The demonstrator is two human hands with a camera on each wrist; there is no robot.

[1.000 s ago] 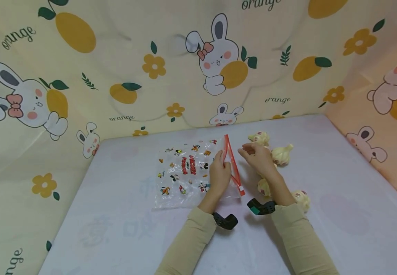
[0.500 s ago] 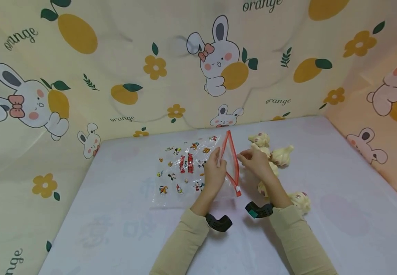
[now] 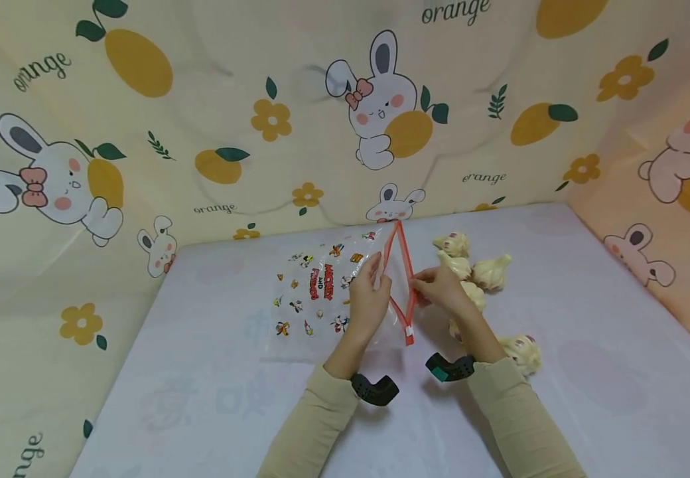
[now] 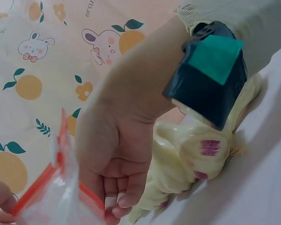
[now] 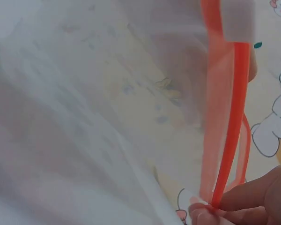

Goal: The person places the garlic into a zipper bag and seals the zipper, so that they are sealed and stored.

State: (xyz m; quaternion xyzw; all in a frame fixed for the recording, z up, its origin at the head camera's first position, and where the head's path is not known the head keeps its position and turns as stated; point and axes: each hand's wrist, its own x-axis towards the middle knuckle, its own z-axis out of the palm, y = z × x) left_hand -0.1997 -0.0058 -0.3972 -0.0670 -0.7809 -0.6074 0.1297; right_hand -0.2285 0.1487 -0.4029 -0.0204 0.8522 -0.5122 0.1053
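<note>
A clear zipper bag [image 3: 303,292] printed with small cartoon figures has a red edge at its mouth, which gapes toward the right. My left hand [image 3: 369,302] grips the near side of that mouth, thumb and fingers around the plastic. On the other side my right hand [image 3: 440,289] pinches the red edge [image 5: 232,126] between thumb and fingers. A white slider [image 3: 409,330] sits at the lower end of the edge. Close behind my right hand lie several garlic bulbs [image 3: 491,272], partly covered by the hand and wrist.
One more garlic bulb [image 3: 522,353] lies beside my right sleeve. A white cloth covers the table [image 3: 202,398]. Behind it hangs a cream curtain [image 3: 297,79] printed with rabbits and oranges.
My right hand has moved down and left and taken hold of the bag's red edge. The mouth has spread wider, and my left hand has shifted slightly left with its side.
</note>
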